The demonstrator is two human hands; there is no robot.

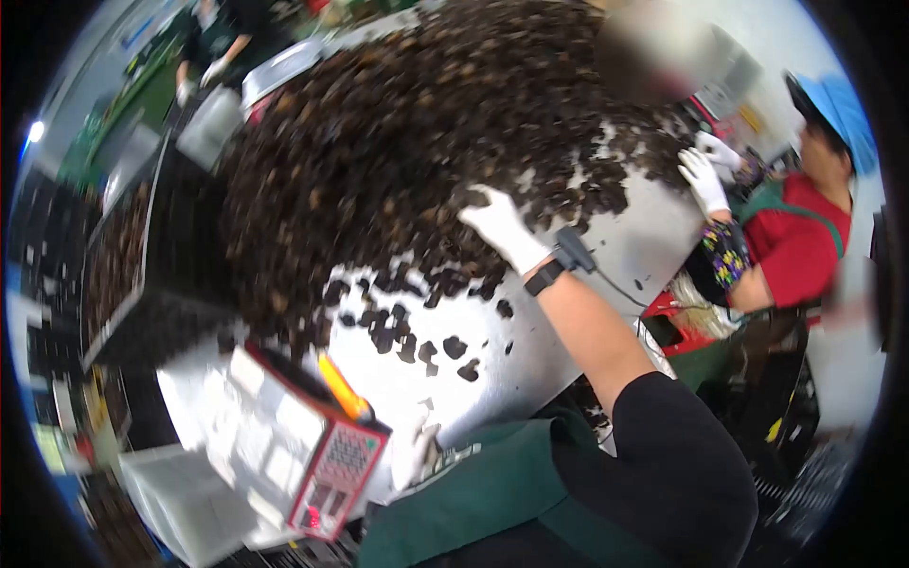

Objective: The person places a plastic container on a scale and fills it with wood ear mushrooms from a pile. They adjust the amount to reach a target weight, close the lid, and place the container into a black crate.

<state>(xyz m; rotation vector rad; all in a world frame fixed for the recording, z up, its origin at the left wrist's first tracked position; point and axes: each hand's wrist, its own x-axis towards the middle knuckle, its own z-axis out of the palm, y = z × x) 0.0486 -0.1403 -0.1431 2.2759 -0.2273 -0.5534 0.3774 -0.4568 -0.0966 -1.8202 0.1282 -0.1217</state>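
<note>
A broad heap of dark brown and black pieces (379,142), which look like dried mushrooms or wood ear fungus, covers much of a shiny metal table (530,350). My right hand (507,230), in a white glove, reaches to the near edge of the heap. Its thumb and fingers are curled around a dark piece (473,198). Low by my apron, my left hand (411,456), also gloved in white, is beside a red and white carton (336,473). Its fingers are blurred and partly hidden. Several loose dark pieces (407,350) lie scattered between my hands.
A yellow-orange cutter-like tool (343,386) lies by the carton. Black crates (180,246) stand at left, with a translucent tub (185,506) below. At right, a co-worker in a red shirt (805,246) works with gloved hands; another person (210,43) stands far left. A cable (615,289) crosses the table.
</note>
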